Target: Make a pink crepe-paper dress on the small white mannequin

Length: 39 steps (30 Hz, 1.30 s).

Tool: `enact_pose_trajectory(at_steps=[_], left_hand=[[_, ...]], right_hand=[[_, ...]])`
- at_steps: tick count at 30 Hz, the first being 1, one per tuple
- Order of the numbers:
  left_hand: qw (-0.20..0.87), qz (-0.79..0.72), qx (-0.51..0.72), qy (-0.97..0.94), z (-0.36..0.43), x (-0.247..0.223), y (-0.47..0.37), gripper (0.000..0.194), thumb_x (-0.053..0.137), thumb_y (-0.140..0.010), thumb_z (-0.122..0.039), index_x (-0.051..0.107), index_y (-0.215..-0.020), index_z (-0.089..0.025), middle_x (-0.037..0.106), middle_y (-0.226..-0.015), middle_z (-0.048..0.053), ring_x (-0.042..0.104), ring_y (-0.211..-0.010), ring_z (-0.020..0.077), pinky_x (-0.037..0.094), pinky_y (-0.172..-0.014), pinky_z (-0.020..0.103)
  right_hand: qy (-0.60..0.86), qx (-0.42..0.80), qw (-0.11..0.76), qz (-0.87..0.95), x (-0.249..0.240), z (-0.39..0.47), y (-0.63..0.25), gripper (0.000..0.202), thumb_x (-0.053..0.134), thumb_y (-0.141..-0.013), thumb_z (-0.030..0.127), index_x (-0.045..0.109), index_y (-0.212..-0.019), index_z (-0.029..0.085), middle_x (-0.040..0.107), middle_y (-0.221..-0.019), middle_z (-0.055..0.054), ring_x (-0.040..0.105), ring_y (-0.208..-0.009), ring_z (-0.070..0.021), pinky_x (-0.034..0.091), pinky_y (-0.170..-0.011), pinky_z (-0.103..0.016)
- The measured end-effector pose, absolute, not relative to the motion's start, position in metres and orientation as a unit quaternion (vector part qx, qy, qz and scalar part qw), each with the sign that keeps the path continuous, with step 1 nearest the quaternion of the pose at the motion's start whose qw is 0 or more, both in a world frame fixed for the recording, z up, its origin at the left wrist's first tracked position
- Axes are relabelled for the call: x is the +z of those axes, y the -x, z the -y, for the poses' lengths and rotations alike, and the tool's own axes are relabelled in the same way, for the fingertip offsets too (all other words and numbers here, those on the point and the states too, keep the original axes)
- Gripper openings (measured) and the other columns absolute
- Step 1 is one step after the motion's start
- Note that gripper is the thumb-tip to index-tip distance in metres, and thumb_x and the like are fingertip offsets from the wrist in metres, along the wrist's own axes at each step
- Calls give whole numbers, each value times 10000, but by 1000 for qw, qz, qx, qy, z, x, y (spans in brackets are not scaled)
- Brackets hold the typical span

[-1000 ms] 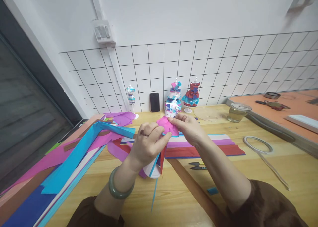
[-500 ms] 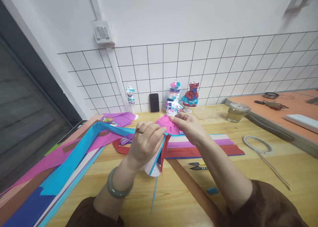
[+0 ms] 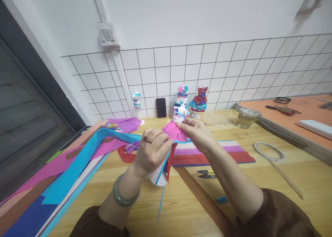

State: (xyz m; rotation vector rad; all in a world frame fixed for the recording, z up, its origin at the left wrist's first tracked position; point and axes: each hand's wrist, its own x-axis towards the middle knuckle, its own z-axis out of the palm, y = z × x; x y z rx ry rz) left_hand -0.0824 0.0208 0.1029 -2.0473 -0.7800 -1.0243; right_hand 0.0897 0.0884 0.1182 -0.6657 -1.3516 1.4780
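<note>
A small dress form in a white, blue and pink patterned top [image 3: 181, 113] stands in front of me with a pink skirt [image 3: 173, 130] at its waist. The skirt has a light blue hem. My right hand [image 3: 195, 132] pinches the skirt near the waist between thumb and finger. At the hem's left side, my left hand [image 3: 153, 147] has its fingers closed on the skirt's edge. Below hang red and blue strips [image 3: 171, 158], over the form's white round base [image 3: 159, 179]. My fingers hide part of the skirt.
Dressed mini forms [image 3: 199, 99] and a phone [image 3: 161, 107] stand by the wall. Coloured crepe strips [image 3: 77, 164] lie left, and a striped stack [image 3: 215, 153] lies behind my right arm. Thread snips [image 3: 206, 174], a coil of cord [image 3: 269, 151] and a lidded cup [image 3: 248, 118] are at right.
My left hand has turned slightly and shifted a little down at the hem. The right hand stays at the waist, and the skirt has barely moved.
</note>
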Motion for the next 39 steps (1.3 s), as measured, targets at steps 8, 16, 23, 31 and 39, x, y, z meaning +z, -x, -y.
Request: enact_pose_trajectory(at_steps=[8,16,23,31,39], left_hand=[[356,279,-398,798,-19,102,84,226,628,-764,-85,620,-983,-144,686,-844,68,587,-891,212,408,-786,377],[326,288,-464,772,-21,106,87,452,594,-710,-35,543,-1138,-170,654,-938,81,585,-919,214,463,-800,381],[203,332,-526,756,-21,116,91,332,593,-728,-78,540,-1039,-181,649,-935,69,589,-930,214,472,-824,407],[182,325,-542,754,-21,114,89,225,550,-752,-47,583,-926,-187,674,-851,37,606,-852,178,477,-789,372],[120,286,-571,760,-14,116,90,322,496,-761,-101,548,-1072,-164,621,-967,91,555,-966,228,449,-853,439]], right_hand=[[279,614,490,552,120,-89,-90,293,779,-632,373,594,-696,155,550,-606,39,447,-519,-74,317,-498,-220],[251,600,509,564,119,-92,-96,309,786,-651,341,538,-618,160,498,-584,48,438,-541,-76,330,-523,-221],[211,604,491,591,120,-91,-99,233,750,-702,370,628,-746,177,585,-679,6,519,-633,-124,408,-610,-262],[200,600,500,592,123,-88,-96,305,771,-665,384,646,-889,219,559,-666,23,505,-632,-127,418,-626,-260],[189,605,502,588,120,-90,-99,250,774,-666,391,648,-815,235,491,-600,37,458,-582,-116,408,-596,-244]])
